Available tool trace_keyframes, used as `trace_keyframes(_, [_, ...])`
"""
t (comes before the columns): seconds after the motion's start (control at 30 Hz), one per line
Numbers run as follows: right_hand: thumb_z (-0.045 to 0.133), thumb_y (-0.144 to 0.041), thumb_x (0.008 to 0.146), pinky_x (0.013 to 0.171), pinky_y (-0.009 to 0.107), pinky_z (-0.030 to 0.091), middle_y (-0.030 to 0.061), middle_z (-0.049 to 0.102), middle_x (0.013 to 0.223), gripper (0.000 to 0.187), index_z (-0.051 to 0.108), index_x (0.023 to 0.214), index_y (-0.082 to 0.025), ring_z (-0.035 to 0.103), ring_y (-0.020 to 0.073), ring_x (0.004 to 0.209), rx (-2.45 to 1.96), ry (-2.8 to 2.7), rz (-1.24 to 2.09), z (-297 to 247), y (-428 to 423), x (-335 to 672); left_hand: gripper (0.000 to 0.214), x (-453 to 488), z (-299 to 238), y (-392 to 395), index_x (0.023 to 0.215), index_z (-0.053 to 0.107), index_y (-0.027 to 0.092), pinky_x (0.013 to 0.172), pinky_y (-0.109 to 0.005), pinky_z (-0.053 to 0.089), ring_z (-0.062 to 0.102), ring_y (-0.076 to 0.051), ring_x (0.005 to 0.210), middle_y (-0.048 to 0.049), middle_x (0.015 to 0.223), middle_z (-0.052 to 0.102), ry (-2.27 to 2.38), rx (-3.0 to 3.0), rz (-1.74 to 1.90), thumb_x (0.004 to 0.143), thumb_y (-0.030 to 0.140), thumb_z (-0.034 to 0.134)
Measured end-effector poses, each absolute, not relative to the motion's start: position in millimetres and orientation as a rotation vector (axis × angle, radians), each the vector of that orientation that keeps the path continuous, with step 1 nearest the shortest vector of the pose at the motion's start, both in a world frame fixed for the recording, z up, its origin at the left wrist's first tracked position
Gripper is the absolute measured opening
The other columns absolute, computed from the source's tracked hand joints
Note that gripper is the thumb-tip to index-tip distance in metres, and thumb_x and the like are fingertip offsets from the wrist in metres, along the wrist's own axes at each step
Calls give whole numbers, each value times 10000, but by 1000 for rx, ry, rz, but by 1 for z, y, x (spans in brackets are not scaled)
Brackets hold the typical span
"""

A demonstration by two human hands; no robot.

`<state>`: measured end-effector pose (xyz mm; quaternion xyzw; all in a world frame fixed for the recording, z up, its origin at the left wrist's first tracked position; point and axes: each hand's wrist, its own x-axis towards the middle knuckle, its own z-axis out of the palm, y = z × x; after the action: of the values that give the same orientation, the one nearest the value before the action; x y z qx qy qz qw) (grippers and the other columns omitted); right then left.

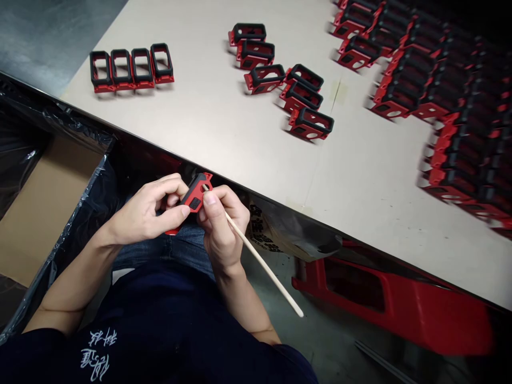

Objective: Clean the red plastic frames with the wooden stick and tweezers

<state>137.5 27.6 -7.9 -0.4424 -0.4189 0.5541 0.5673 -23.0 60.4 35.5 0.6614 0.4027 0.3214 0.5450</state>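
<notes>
Between my hands, just off the table's front edge, is a small red and black plastic frame point(194, 195). My left hand point(150, 208) grips its left side, thumb at the lower corner and fingers behind. My right hand point(224, 224) pinches a thin pale wooden stick point(266, 265), whose long end slants down to the right. The stick's upper tip is at the round hole in the red side of the frame; how far in it reaches I cannot tell. Part of the frame is covered by my fingers.
On the pale table point(192, 117), a row of several like frames point(132, 69) stands at the left, a loose group point(302, 96) in the middle, and dense rows point(448, 101) at the right. A cardboard box point(48, 202) with black plastic lies left; a red object point(428, 309) sits below the table.
</notes>
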Motion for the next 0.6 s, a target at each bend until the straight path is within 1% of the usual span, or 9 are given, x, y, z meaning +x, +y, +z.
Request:
trace_keyframes(0.23, [656,-436,996,504,254,354,-59,476,607,333,582,754,-219,405,98,507,-1033,-967,1300,-10,28,136,235,-15,30,58,692,543,187,546,-256,336,395,-108,612,47,711,419,1046,1541,859,904,198,644])
trace_keyframes(0.43, [654,-434,994,497,253,362,-67,466,586,332,569,752,-223,396,96,488,-1028,-960,1325,-11,28,135,411,-7,24,54,621,504,194,539,-266,366,439,-105,564,39,657,442,1142,1467,982,1030,226,522])
trace_keyframes(0.5, [656,-447,991,498,254,365,-64,477,595,336,575,754,-223,404,98,492,-1037,-950,1331,-11,28,135,420,-8,23,53,628,506,194,533,-266,366,435,-102,549,42,642,446,1162,1459,1002,1046,232,517])
trace_keyframes(0.6, [659,-463,989,494,256,361,-63,481,601,345,578,754,-223,398,97,489,-1042,-937,1338,-12,28,135,409,-11,21,51,627,525,190,516,-266,355,429,-94,522,45,620,464,1176,1461,1031,1034,207,559])
